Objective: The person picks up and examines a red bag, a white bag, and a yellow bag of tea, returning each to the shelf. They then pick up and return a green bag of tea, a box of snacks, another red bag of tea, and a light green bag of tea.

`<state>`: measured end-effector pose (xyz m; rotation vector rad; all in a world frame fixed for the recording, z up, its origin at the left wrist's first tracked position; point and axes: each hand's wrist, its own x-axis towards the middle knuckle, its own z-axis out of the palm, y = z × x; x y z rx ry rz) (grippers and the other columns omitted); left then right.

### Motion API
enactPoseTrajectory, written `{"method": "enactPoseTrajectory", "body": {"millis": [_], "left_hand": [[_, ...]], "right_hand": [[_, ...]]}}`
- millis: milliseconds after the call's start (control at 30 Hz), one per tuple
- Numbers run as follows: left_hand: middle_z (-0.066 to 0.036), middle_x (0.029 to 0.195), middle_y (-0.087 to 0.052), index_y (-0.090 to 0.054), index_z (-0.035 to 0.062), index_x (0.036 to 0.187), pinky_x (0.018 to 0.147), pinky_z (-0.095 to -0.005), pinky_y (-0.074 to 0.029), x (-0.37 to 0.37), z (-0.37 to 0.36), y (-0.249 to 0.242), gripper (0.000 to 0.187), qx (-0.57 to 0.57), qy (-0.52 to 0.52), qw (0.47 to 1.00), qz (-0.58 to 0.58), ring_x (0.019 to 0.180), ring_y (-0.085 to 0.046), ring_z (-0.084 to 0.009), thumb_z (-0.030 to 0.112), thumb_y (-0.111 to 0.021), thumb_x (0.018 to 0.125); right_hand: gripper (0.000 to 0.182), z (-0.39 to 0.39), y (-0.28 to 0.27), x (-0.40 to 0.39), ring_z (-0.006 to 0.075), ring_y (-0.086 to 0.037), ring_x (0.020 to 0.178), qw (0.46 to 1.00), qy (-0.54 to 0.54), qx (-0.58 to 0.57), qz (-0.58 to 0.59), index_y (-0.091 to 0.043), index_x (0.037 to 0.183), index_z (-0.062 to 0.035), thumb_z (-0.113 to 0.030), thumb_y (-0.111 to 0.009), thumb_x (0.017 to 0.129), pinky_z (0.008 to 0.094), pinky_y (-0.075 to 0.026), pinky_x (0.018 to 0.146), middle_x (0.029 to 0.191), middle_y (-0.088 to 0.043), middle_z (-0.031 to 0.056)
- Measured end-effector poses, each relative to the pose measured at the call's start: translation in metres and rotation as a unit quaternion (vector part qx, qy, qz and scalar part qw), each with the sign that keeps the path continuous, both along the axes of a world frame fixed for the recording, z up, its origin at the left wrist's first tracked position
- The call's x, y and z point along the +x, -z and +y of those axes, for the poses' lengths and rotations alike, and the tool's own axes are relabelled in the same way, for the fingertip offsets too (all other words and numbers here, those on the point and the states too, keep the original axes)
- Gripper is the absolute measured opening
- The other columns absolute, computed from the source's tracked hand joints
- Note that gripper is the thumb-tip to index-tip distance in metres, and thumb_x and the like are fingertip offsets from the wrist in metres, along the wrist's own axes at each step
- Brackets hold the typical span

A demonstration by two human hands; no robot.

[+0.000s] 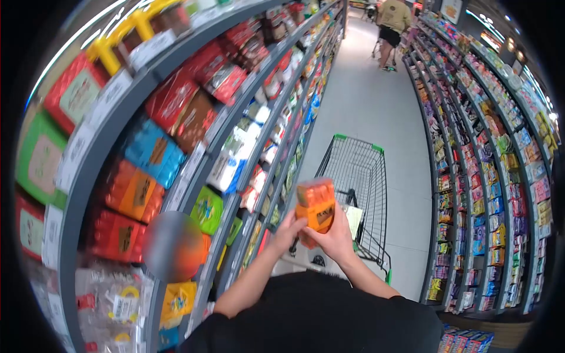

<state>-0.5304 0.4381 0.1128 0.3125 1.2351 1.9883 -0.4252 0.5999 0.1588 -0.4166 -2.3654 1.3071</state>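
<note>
An orange packet of sweets or snacks (318, 207), with a dark label, is held up in front of my chest, over the near end of a shopping cart (356, 141). My left hand (287, 230) grips its lower left side. From the right, my right hand (335, 235) closes round the same packet, thumb across its front. Similar packets stand on the shelf to my left: an orange one (133, 189), a blue one (154, 152) and a red one (118, 236). The print on the held packet is too small to read.
Grey shelving (97, 138) packed with bagged goods runs along my left. Another stocked rack (494, 159) lines the right side. Farther up the pale aisle floor (362, 82), a person (393, 23) stands by a cart. A round blurred patch covers part of the left shelf.
</note>
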Motion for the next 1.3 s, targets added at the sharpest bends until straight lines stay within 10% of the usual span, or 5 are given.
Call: {"method": "enactPoseTrajectory", "body": {"millis": [433,667,867,967,1300], "left_hand": [[-0.012,0.132,-0.070,-0.057,0.0012,0.145,0.104,-0.0363,-0.056,0.012,-0.107,-0.108,0.046,0.109,-0.176,0.977,0.049,0.119,-0.070,-0.0197,0.015,-0.070,0.102],[-0.013,0.146,-0.062,-0.047,0.0028,0.156,0.114,-0.0384,-0.049,0.011,-0.151,-0.094,0.060,0.172,-0.172,0.965,0.101,0.134,-0.061,-0.0208,0.027,-0.069,0.105],[-0.014,0.152,-0.057,-0.040,0.0036,0.162,0.113,-0.0377,-0.049,0.017,-0.145,-0.105,0.078,0.148,-0.188,0.967,0.085,0.136,-0.061,-0.0233,0.045,-0.069,0.103],[-0.003,0.132,-0.068,-0.045,0.0056,0.159,0.062,-0.0178,-0.045,0.025,-0.146,-0.101,0.064,0.226,-0.138,0.964,-0.025,0.104,-0.066,-0.0061,0.028,-0.069,0.104],[-0.005,0.132,-0.068,-0.051,0.0033,0.152,0.077,-0.0224,-0.051,0.036,-0.146,-0.121,0.057,0.137,-0.173,0.975,0.041,0.109,-0.065,-0.0093,0.027,-0.070,0.104]], "right_hand": [[0.050,-0.087,-0.063,-0.006,0.0143,-0.071,0.113,0.876,-0.240,-0.414,-0.053,-0.053,0.143,0.0009,-0.006,-0.078,0.100,0.0309,-0.058,0.101,0.127,-0.073,0.0079],[0.050,-0.105,-0.066,-0.020,0.0179,-0.072,0.107,0.871,-0.319,-0.366,-0.077,-0.055,0.144,-0.0029,-0.032,-0.071,0.107,0.0336,-0.059,0.082,0.130,-0.072,0.0099],[0.083,-0.119,-0.020,-0.033,0.0299,-0.070,0.091,0.372,-0.470,-0.796,-0.086,-0.054,0.148,-0.0024,-0.073,-0.046,0.105,0.0432,-0.053,0.070,0.122,-0.069,0.0158],[0.064,-0.136,-0.045,-0.020,0.0209,-0.060,0.067,0.466,-0.414,-0.762,-0.175,-0.057,0.134,-0.0006,-0.058,-0.054,0.106,0.0370,-0.048,0.055,0.093,-0.064,0.0064],[0.065,-0.128,-0.045,-0.016,0.0201,-0.054,0.061,0.502,-0.391,-0.743,-0.209,-0.060,0.138,0.0006,-0.057,-0.052,0.108,0.0382,-0.048,0.057,0.083,-0.059,0.0061]]}}
